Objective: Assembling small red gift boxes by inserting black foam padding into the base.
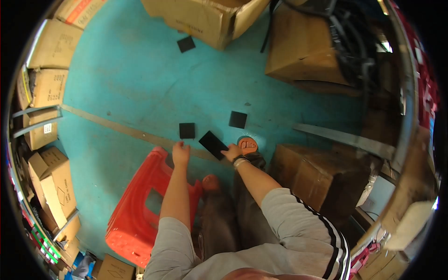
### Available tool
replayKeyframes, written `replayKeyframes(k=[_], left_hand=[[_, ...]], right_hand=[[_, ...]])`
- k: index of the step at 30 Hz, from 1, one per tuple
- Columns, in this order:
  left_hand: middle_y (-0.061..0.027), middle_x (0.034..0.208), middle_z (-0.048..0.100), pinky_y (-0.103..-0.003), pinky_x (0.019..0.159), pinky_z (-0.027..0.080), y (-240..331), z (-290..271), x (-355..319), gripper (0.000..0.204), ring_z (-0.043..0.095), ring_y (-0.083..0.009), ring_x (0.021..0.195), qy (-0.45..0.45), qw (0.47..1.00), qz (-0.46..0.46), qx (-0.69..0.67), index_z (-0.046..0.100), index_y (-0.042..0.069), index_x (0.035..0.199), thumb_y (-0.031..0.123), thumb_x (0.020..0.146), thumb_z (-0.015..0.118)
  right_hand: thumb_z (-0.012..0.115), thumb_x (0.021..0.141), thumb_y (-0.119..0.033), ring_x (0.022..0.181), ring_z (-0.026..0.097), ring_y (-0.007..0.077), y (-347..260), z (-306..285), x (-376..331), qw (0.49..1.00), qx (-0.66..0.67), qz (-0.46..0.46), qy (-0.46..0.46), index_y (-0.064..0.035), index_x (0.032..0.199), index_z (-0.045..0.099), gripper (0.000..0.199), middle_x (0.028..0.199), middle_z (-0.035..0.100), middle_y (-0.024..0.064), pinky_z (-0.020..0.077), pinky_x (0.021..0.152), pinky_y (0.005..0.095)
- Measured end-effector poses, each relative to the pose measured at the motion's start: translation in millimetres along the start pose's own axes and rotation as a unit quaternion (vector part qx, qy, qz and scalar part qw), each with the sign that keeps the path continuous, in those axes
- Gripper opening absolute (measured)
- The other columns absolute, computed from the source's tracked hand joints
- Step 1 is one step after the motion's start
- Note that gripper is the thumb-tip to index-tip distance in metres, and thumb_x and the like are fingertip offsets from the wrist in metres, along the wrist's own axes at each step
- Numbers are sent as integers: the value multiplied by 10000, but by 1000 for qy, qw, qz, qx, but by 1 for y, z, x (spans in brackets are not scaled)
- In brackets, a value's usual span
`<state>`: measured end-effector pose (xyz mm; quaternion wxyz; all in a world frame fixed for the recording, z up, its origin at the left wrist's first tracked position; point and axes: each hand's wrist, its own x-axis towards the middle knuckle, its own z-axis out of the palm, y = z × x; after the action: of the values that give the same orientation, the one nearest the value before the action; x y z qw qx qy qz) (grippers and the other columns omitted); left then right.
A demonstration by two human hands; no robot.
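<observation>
My right hand (pixel 232 152) pinches the near right end of a flat black rectangular piece (pixel 212 143), which is tilted at an angle above or on the floor; I cannot tell whether it touches. To its left, my left hand (pixel 180 153) is bent loosely, with a gap between thumb and fingers and nothing visible in it. Just beyond that hand a black square piece (pixel 186 130) lies flat. Another black square (pixel 238 119) rests farther right, and a third black square (pixel 185 44) lies far off near a carton.
A red plastic stool (pixel 135 205) lies tipped beside my left arm. An orange slipper (pixel 248 145) is on my right foot. Around the green floor (pixel 121 70) stand an open carton (pixel 200 23), a large box (pixel 303 46) with black straps, a brown box (pixel 310 177) and stacked cartons (pixel 51 86).
</observation>
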<state>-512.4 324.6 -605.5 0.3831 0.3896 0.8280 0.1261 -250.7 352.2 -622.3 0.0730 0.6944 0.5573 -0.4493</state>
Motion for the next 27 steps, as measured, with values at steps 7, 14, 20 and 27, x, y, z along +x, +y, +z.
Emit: replayKeyframes(k=[7, 14, 20, 27], left_hand=[[-227, 1208, 554, -457, 948, 438, -13, 63, 91, 678, 520, -404, 1131, 105, 983, -132, 74, 500, -21, 1254, 319, 729, 761], [-183, 1023, 599, -470, 835, 466, -28, 66, 122, 503, 563, -398, 969, 68, 987, 19, 143, 618, 9, 991, 332, 666, 826], [-194, 1274, 510, -496, 1013, 353, 105, 36, 304, 481, 423, -438, 1172, 129, 931, 339, 51, 629, 46, 1093, 369, 764, 762], [-161, 1557, 221, -497, 1144, 214, 181, 4, 444, 499, 127, -497, 1409, 103, 899, 223, 363, 544, 265, 1325, 491, 883, 583]], right_hand=[[804, 683, -356, 1084, 496, 301, -5, 96, 67, 958, -223, -175, 42, -10, 1192, 481, 695, 1076, 531, 132, 410, 907, 416], [782, 639, -129, 1150, 471, 363, -1, 23, 98, 949, 5, -302, -92, -48, 1155, 513, 587, 1144, 517, 160, 408, 934, 473], [797, 622, -129, 1193, 422, 361, 53, -68, 145, 915, -200, -344, 62, -75, 1130, 535, 574, 1267, 435, 132, 380, 957, 513], [734, 695, -81, 1126, 464, 378, 53, -76, 161, 929, -64, -351, -101, -120, 1156, 544, 500, 1218, 476, 137, 419, 939, 456]])
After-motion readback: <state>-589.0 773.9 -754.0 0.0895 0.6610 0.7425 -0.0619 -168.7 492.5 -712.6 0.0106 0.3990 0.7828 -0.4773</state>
